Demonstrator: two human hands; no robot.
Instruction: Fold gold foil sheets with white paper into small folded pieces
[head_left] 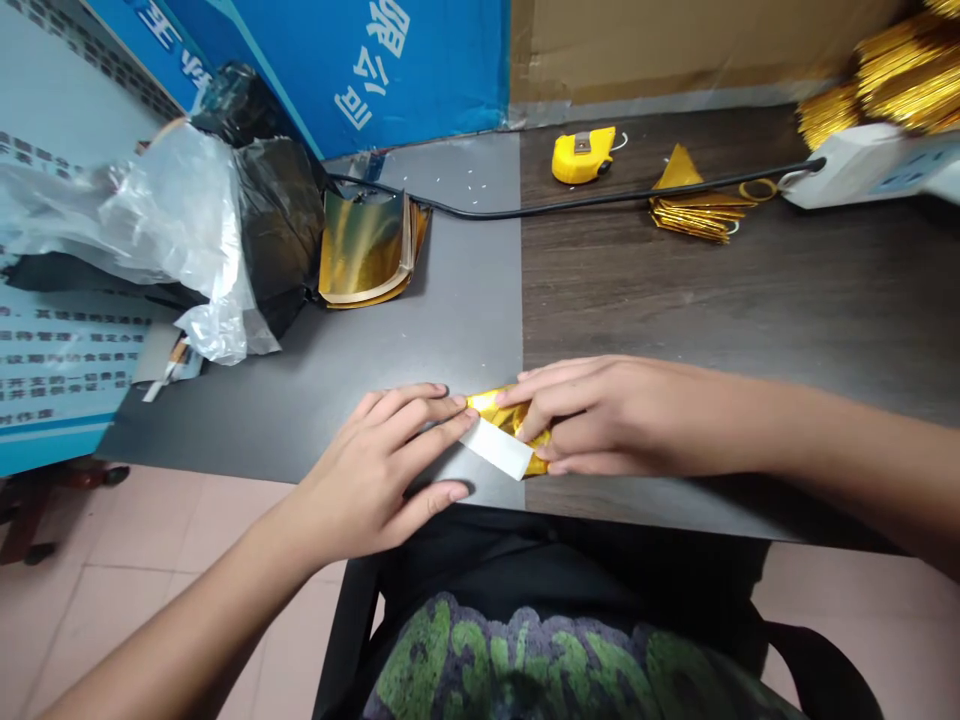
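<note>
One folded piece of gold paper (511,415) lies at the near edge of the table (675,290), right where the grey surface meets the dark wood-grain one. It is small, crinkled and shiny, with a white strip (499,450) of its underside turned out toward the person. The right hand (622,415) covers the side of it, and its grip is narrow, fingers above and thumb below closing on the gold paper. The left hand (375,470) lies flat with fingers stretched out, its grip wide, the fingertips pressing the paper's other end.

Around the gold paper the table is bare on both sides and beyond it. Well beyond it and to the left stands a curled stack of gold sheets (364,245) beside crumpled plastic bags (172,220). Far beyond it a black cable (600,200) runs across, with a yellow tape measure (583,155) and a pile of folded gold pieces (694,205) near it.
</note>
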